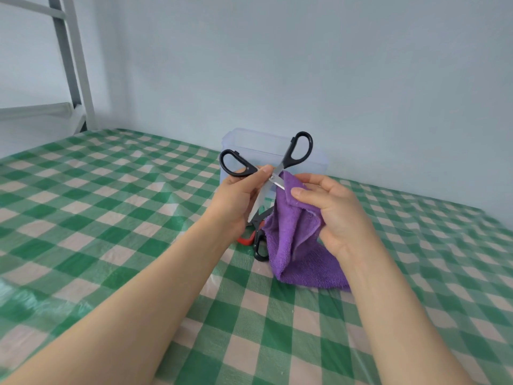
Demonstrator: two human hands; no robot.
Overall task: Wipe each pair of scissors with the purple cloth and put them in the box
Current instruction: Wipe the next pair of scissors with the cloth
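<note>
Two hands are raised over the middle of a table (111, 204) covered with a green-and-white checked plastic cloth. The left hand (238, 198) grips a pair of black-handled steel scissors (290, 157) just below the pivot, thumb and fingers curled round the metal. The scissors are spread wide, both handle loops up. One blade points down past the left palm; the other runs into a purple terry cloth (294, 234). The right hand (333, 215) pinches a fold of this cloth between thumb and fingers, right against that blade, and the rest of the cloth hangs down until its lower end rests on the table.

Behind the hands, near the far edge by the pale wall, stands a clear plastic box (249, 143) with its top open; what lies inside cannot be made out. On the table under the hands, partly hidden, lie a second pair of scissors with a black handle (259, 245) and, beside it, one with a red handle (245, 240). A grey metal frame (75, 65) rises beyond the far left corner.
</note>
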